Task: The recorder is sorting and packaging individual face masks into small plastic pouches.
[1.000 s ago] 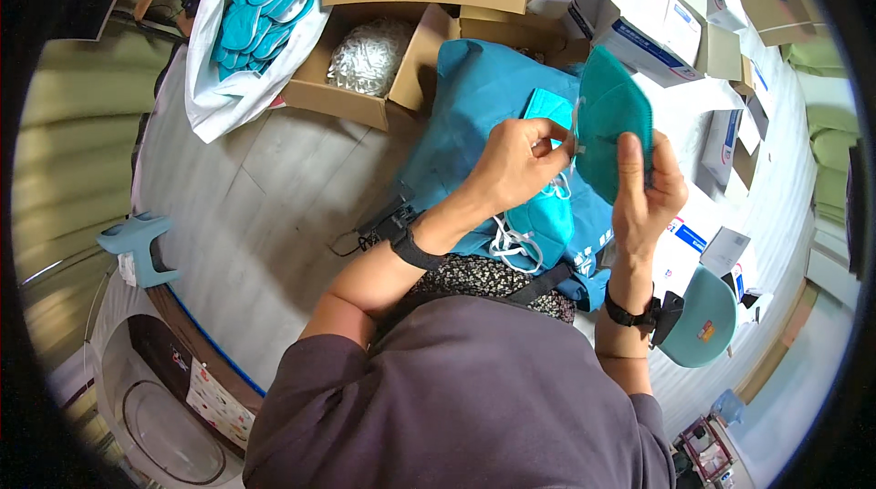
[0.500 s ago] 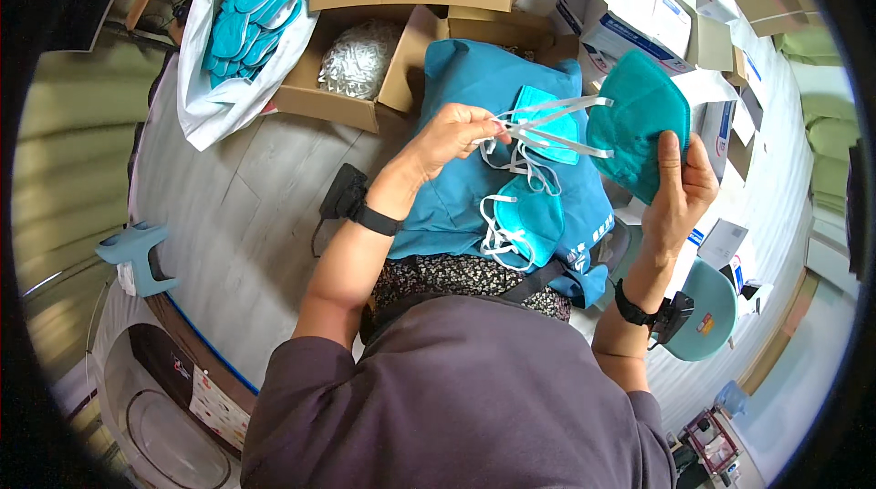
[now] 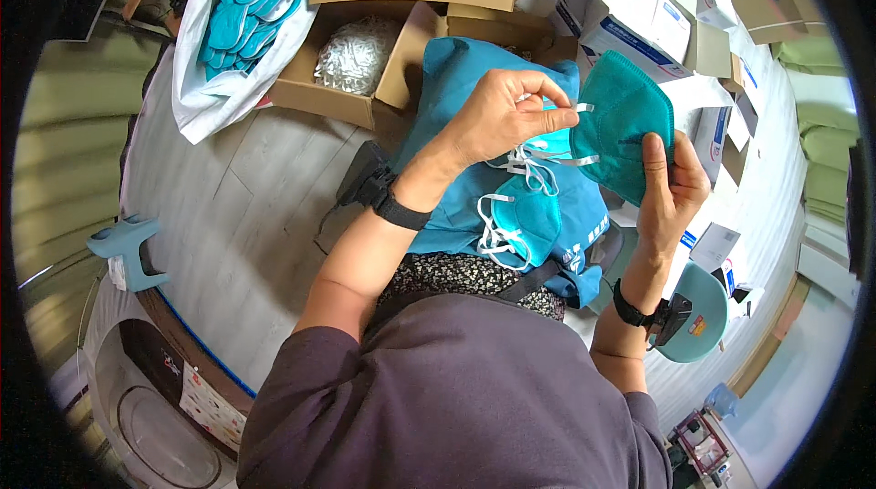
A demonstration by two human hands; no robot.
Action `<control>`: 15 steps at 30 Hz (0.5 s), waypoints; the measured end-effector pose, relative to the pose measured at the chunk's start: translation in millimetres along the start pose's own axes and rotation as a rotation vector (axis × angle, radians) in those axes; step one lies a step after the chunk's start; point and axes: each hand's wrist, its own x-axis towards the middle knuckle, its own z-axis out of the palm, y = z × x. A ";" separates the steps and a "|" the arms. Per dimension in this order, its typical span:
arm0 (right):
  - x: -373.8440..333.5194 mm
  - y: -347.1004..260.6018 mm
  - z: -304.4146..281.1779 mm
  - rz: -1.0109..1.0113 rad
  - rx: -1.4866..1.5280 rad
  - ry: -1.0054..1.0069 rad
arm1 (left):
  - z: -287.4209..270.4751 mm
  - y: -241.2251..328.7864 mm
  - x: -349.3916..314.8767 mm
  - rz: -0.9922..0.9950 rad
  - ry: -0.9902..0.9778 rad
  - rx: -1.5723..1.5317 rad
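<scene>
Pale plank floor point(image 3: 228, 224); teal mask point(image 3: 625, 124), round-edged, white straps point(image 3: 581, 161)

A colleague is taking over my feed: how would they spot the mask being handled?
Find the big blue cloth in front of the person. Over its right side, the right hand holds a teal mask by its right edge, and the left hand pinches its white strap. Unlike the other masks lying on the cloth, this one is held up.

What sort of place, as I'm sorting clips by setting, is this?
Possibly a room at home used as a makeshift workspace: green curtains hang at the left, and a white bag holding teal pieces stands beside an open cardboard box.
</scene>
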 end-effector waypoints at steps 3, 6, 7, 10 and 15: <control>0.9 1.2 -2.1 0.023 -0.001 -0.021 | 4.8 -0.6 3.7 -0.038 -0.050 -0.136; 3.4 1.5 -1.4 0.064 0.067 -0.031 | 8.4 -3.3 4.9 -0.055 -0.127 -0.191; 3.8 2.9 -0.9 0.076 0.080 -0.028 | 10.5 -5.0 3.4 -0.057 -0.158 -0.181; 6.2 5.3 1.8 0.108 0.127 -0.026 | 14.0 -12.6 -1.4 -0.076 -0.203 -0.111; 9.5 15.6 -1.7 0.197 0.172 -0.070 | 10.9 -6.8 -8.0 -0.150 -0.316 -0.008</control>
